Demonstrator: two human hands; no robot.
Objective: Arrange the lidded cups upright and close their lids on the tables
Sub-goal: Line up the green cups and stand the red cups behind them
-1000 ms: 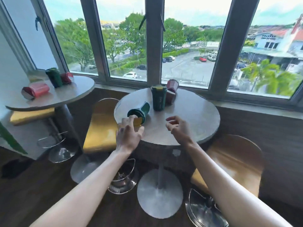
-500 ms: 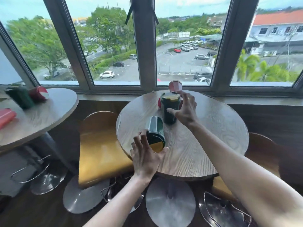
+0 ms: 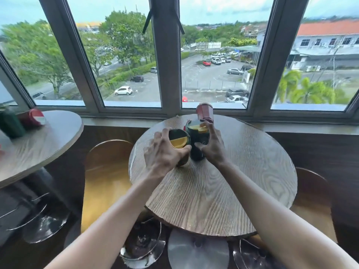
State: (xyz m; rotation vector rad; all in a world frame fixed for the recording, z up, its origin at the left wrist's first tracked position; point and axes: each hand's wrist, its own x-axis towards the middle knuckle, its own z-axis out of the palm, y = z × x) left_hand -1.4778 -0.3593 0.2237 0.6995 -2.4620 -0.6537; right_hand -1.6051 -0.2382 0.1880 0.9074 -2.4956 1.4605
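Note:
On the round wooden table (image 3: 242, 181) my left hand (image 3: 162, 154) grips a green cup (image 3: 177, 139) with a yellow and green lid, tilted so its lid faces me. Right beside it stands a second green cup (image 3: 197, 144), upright, with a yellow flap on its lid; my right hand (image 3: 211, 146) holds it, thumb on the lid. A dark red cup (image 3: 204, 112) stands upright behind them near the window. On the left table (image 3: 38, 144) a green cup (image 3: 9, 124) stands and a red cup (image 3: 34, 118) lies on its side.
Yellow-seated wooden chairs (image 3: 104, 181) with chrome bases stand between and beside the tables; another chair (image 3: 312, 195) is at the right. A window sill (image 3: 291, 127) and a wide window run behind both tables. The near table's metal foot (image 3: 196, 251) is below.
My left hand took hold of the fallen green cup and raised it towards upright beside the other green cup. My right hand closed around the standing green cup. The view moved nearer.

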